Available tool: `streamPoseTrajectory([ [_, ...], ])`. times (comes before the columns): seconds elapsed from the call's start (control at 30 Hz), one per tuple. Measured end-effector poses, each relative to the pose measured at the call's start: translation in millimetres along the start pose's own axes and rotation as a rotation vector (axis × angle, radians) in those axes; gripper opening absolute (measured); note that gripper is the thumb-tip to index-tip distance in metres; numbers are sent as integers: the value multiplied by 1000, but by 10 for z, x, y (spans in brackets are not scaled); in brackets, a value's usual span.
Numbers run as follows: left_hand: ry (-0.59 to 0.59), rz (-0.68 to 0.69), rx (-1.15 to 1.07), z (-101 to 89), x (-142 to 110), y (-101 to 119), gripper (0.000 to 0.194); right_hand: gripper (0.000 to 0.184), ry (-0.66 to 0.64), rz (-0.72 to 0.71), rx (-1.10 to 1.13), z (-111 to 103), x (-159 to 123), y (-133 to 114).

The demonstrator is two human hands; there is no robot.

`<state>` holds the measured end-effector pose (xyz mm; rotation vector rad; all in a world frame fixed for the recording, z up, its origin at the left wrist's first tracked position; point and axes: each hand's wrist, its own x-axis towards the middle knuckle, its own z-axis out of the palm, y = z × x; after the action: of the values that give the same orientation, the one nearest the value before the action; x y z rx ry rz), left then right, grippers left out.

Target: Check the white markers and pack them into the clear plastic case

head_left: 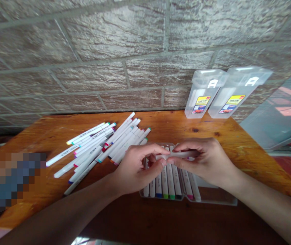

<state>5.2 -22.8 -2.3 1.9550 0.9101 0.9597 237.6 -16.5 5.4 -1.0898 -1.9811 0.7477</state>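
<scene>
Between my two hands a white marker (177, 155) lies nearly level, pinched from both ends. My left hand (137, 166) is closed on its left end with thumb and fingers. On its right part my right hand (203, 160) is closed the same way. Right beneath them an opened clear plastic case (211, 201) lies on the table, with several white markers (170, 183) side by side in its left half and a few in its right half. Their visible ends are blue, green, black and pink. My hands hide the upper part of the case.
A loose pile of white markers with coloured ends (97, 146) covers the wooden table (176, 126) left of the case. Two clear marker boxes (201, 95) with labels stand at the back right, against the stone-block wall (109, 61). A blurred-out patch sits at the left edge.
</scene>
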Motion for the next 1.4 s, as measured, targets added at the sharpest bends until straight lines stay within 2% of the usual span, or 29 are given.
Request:
streamPoseTrajectory([
  [0.27,52,-2,36,-19,22,-33,17,25,-25,-48,-26,-9,23,-43],
  [0.43,62,-16,45,-43,46,-36,18,26,-59,-12,12,-17,19,-39],
  [0.8,88,-95,-130,-67,71,-68,21,16,-68,117,338,17,22,37],
  [1.07,110,-150,-343,-60,108,-80,19,18,-60,113,389,0,43,19],
  [1.4,146,-186,-391,-105,161,-53,22,18,7,123,443,-56,106,-14],
])
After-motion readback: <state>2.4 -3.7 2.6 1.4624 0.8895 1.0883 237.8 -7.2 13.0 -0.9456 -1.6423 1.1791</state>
